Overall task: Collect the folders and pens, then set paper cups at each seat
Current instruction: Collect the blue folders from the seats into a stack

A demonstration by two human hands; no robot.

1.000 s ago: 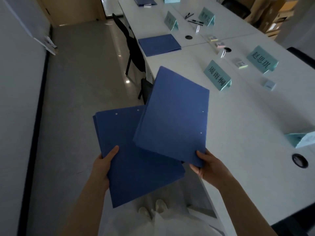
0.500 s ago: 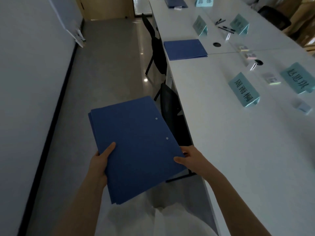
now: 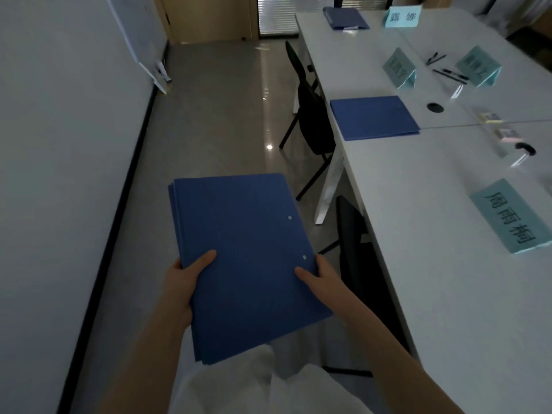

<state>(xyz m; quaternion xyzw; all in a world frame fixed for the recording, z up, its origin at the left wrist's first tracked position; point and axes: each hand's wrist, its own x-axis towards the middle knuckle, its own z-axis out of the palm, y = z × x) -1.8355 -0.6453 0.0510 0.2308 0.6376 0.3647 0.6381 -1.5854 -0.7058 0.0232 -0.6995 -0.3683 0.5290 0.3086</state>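
A stack of blue folders [image 3: 242,252] is held flat in front of me over the floor, left of the long white table [image 3: 433,294]. My left hand [image 3: 185,282] grips the stack's left edge with the thumb on top. My right hand [image 3: 321,279] holds its right edge. Another blue folder [image 3: 373,117] lies on the table at the following seat, and a third blue folder [image 3: 345,17] lies at the far end. Black pens [image 3: 449,73] lie farther back near the table's middle.
Teal name cards [image 3: 510,216] stand along the table. Black chairs [image 3: 310,115] are tucked at the table's left side, one chair [image 3: 355,249] close to my right hand. A grey wall [image 3: 59,144] runs along the left, with an open floor aisle [image 3: 215,115] between.
The folder my right hand held up now lies squared on the stack in my left hand. I have moved forward along the table, so the following folder is nearer.
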